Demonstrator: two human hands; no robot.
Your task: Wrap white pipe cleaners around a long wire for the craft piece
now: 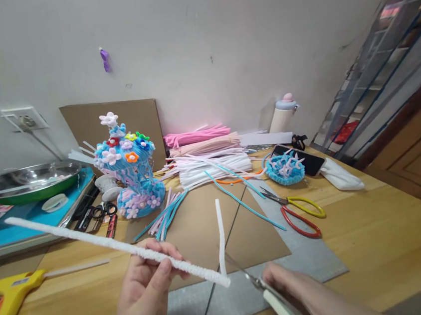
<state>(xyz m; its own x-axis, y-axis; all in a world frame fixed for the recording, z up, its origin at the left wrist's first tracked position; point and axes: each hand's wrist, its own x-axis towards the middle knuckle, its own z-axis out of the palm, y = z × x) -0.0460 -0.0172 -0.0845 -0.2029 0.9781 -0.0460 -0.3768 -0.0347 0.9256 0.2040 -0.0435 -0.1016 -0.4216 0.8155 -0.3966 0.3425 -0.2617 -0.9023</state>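
My left hand [151, 279] pinches a long white fuzzy stem [114, 245] between thumb and fingers. The stem slants from upper left down to its right end, near the middle of the view. A short white piece [221, 236] stands nearly upright just behind that end; whether the two touch is hard to tell. At the lower right, my right hand [291, 284] is closed around pale-handled scissors [264, 287]. Their blades point up and left, close to the stem's right end and the short piece.
A blue flowered ornament [126, 161] stands at the back left, beside blue and lilac stems [167, 214]. Bundled stems [213, 167] lie by the wall. Red-and-yellow scissors [291, 206] and a blue basket [285, 168] are right. A yellow glue gun [12, 298] lies left.
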